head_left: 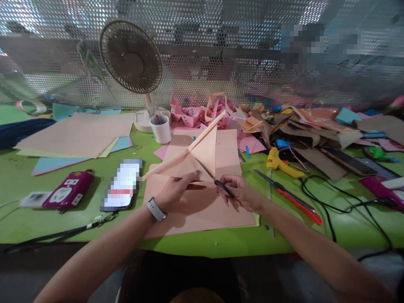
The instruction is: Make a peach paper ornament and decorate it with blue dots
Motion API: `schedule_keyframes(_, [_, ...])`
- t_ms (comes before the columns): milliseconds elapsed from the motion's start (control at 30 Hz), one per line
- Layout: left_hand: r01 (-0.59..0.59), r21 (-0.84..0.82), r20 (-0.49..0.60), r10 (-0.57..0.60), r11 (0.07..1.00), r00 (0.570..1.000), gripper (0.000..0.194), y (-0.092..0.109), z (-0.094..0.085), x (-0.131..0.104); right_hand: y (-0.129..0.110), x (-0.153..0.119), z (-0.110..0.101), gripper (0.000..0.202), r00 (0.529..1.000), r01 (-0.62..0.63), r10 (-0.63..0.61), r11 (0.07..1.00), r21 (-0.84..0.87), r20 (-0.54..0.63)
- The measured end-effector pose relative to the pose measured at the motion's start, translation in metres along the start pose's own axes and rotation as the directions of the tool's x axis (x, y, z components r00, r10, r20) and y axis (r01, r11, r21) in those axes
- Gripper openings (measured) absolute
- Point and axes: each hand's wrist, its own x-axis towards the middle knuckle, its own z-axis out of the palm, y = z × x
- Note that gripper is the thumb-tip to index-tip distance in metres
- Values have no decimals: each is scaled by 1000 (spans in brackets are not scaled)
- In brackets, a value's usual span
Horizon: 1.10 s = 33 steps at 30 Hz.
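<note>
Underneath, a cluttered green table.

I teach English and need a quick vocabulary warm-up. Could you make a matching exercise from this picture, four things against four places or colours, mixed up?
Column 1
1. scissors
2. wristwatch
3. cup
4. glue gun

Column 2
A. white, standing in front of the fan
B. yellow, lying on the green table
C. in the fingers of the right hand
D. around the wrist of the left hand

Right pairs: 1-C, 2-D, 3-A, 4-B
</note>
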Motion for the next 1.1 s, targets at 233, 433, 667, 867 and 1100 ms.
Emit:
schedule_keyframes(233, [-6,-28,18,6,1000,1000,30,1,1,-1,4,2,0,42,999,50,-50,998,32,-8])
schedule_keyframes(433, [17,122,-3,-17,992,1000,32,4,3,-5,-4,-1,4,46,1000,8,-9,1000,-4,-19])
schedule_keyframes(667, [36,168,-27,-31,985,999,38,3,4,-4,-3,-2,4,45,1000,9,-9,1000,-11,-6])
schedule_keyframes(867, [62,260,-13,-61,964,998,38,7,5,-8,-2,0,5,43,1000,5,-5,999,37,-6])
schedule_keyframes(1100, [-70,248,76,52,966,996,31,-11,-7,2,-8,-3,8,42,1000,-3,3,1000,26,-13])
